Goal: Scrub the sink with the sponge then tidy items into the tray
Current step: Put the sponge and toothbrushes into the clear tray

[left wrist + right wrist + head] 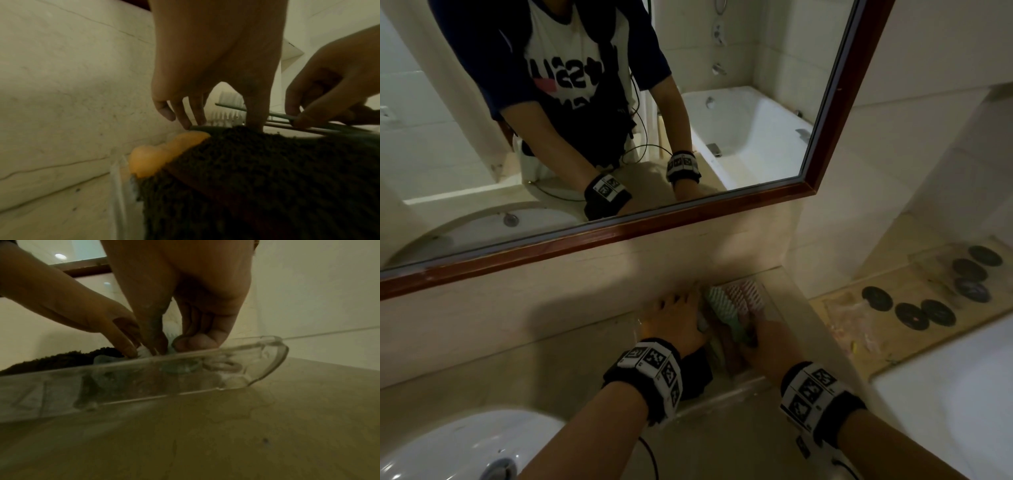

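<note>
Both hands are arranging combs inside the clear tray (273,353) at the counter's back corner.

The combs (732,298) are lying side by side in the tray, teeth up, likely so they pack flat. The right hand (763,342) is pinching a comb's thin spine to steer it; the left hand (674,325) is pressing fingertips down beside it, seemingly steadying the dark cloth (257,170) and orange sponge (156,155) already stowed. The sink (455,445) is sitting well apart, near left.
</note>
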The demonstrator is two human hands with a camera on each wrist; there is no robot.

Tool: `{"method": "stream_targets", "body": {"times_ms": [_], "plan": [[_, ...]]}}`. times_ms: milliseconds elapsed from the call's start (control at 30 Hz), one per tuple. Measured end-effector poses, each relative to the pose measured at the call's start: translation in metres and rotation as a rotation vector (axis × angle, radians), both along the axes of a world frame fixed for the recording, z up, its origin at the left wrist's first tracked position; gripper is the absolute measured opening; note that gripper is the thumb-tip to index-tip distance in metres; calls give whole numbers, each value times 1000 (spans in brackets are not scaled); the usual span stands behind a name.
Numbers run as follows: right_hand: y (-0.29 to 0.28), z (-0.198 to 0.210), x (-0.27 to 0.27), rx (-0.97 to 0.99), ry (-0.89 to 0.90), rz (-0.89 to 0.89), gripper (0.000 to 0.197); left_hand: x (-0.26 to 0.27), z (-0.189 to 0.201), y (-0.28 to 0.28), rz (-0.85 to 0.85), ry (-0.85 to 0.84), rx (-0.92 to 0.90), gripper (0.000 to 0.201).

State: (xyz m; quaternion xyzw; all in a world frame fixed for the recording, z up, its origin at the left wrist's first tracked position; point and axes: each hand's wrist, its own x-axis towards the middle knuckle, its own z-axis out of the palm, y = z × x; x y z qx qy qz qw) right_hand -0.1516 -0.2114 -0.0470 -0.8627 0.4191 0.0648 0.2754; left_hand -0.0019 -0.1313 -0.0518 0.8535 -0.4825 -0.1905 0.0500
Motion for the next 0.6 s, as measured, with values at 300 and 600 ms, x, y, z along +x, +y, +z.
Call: {"method": "stream_targets", "body": {"times_ms": [300,600], "plan": [[-5,7,-5,51,-13,-149,34,5,9,-11,-35,-6,157,72],[-2,7,-3,42,-43,-128,33,11,8,-7,-6,1,96,79]]}}
